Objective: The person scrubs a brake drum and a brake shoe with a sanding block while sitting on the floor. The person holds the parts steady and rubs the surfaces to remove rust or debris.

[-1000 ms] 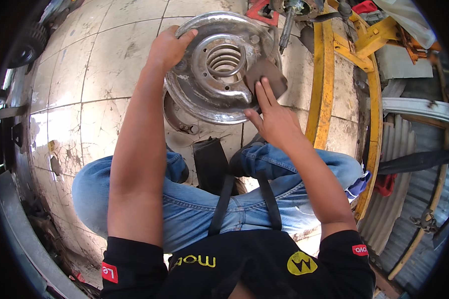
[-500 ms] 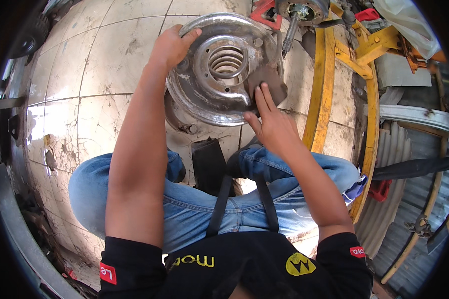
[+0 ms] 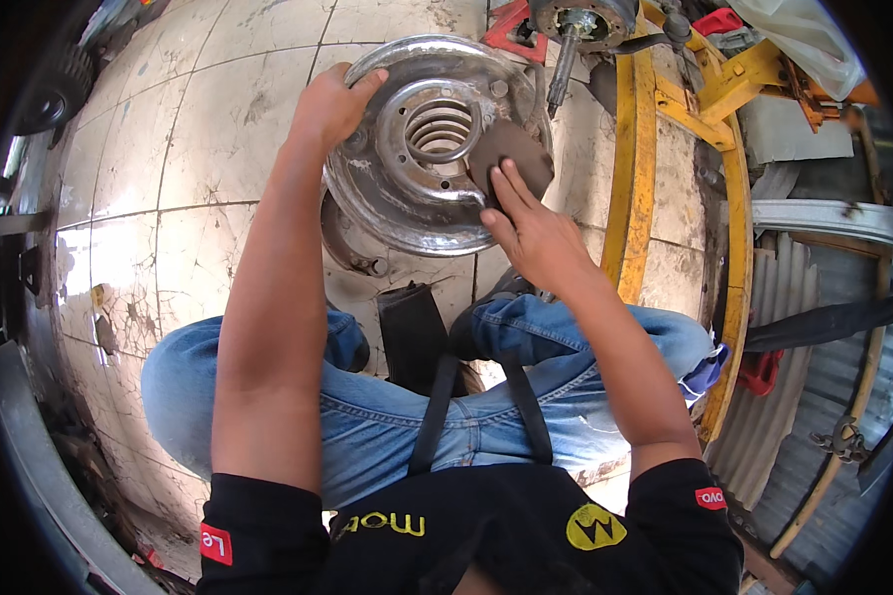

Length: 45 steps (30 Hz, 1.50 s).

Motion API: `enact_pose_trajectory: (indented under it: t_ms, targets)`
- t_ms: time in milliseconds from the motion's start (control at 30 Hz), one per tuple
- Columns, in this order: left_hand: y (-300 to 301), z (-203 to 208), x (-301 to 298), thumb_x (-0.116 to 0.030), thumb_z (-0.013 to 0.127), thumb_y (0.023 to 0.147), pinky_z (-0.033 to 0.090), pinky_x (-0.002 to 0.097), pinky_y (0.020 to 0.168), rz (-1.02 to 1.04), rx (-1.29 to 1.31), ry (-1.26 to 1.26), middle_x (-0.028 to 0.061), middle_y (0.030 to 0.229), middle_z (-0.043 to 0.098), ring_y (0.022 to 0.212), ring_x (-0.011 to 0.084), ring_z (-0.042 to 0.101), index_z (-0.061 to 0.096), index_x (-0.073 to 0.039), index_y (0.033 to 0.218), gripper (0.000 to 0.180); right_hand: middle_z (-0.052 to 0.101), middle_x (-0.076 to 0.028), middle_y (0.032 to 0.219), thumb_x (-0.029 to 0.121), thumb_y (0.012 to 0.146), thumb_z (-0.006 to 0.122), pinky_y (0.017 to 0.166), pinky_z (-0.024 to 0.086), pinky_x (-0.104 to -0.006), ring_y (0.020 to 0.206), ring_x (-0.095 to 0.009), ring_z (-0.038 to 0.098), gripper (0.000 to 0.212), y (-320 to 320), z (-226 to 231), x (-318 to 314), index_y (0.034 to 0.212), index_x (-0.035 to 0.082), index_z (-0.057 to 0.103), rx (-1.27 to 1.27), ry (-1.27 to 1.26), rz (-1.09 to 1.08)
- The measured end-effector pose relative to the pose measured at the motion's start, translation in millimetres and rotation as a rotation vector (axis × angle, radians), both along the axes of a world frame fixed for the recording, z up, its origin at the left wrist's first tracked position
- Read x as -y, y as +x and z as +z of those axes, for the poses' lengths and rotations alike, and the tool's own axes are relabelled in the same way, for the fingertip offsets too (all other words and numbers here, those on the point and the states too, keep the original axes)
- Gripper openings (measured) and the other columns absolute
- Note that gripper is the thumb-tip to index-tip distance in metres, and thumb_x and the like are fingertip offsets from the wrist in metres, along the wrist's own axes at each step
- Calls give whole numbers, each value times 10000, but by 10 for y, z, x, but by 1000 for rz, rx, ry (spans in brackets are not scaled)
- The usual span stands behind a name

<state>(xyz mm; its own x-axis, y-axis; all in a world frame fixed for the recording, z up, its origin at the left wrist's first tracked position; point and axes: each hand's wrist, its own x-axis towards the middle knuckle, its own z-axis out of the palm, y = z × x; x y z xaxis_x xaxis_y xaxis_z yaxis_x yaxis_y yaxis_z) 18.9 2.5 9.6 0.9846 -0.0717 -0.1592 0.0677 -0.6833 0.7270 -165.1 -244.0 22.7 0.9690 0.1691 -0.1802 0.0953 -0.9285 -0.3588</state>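
Note:
A round metal brake backing plate with a hole in its middle is tilted up in front of me. My left hand grips its upper left rim, the thumb lying over the edge. On the plate's right side is a brown piece of sandpaper. My right hand presses it against the metal, fingers on top and thumb at its lower edge. Through the central hole a coil spring shows. Partly hidden under the plate's lower left lies a curved metal part, like a brake shoe.
To the right stands a yellow metal frame. A greasy hub with a shaft sits beyond the plate, beside a red metal piece. Between my legs a black flat object rests on the cracked tile floor. A tyre is far left.
The sandpaper and my right hand have shifted left and slightly up, toward the plate's central hole. The plate and my left hand sit slightly lower and further left in view.

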Motion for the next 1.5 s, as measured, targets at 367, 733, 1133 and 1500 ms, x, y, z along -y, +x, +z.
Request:
enact_pose_trajectory:
  t_ms: [367, 733, 1133, 1500]
  targets:
    - [-47, -57, 7, -561, 592, 895, 447, 416, 1011, 7, 65, 63, 268, 1236, 616, 1193, 381, 575, 540, 55, 1312, 745, 334, -99, 1556, 511, 1006, 368, 876, 521, -495, 1096, -417, 601, 619, -18, 28, 39, 1476, 108, 361, -50, 49, 15]
    - [-44, -57, 13, -558, 590, 898, 445, 415, 1013, 24, 99, 62, 277, 1256, 602, 1194, 378, 578, 504, 74, 1344, 778, 317, -79, 1568, 529, 993, 388, 778, 552, -489, 983, -391, 660, 647, -87, 90, 4, 1490, 116, 351, -89, -137, -22]
    - [-41, -81, -16, -555, 599, 897, 433, 402, 1040, 10, 59, 65, 296, 1311, 558, 1251, 371, 540, 464, 75, 1381, 805, 320, -99, 1567, 515, 985, 424, 724, 567, -455, 933, -355, 689, 660, -157, -26, -33, 1489, 94, 352, -2, -182, 7]
    - [-29, -91, -19, -559, 606, 891, 428, 404, 1043, 2, 83, 81, 279, 1318, 562, 1251, 373, 538, 477, 73, 1372, 805, 329, -133, 1556, 519, 980, 439, 701, 565, -468, 911, -378, 687, 676, -101, -44, -61, 1481, 73, 354, 24, -129, -22]
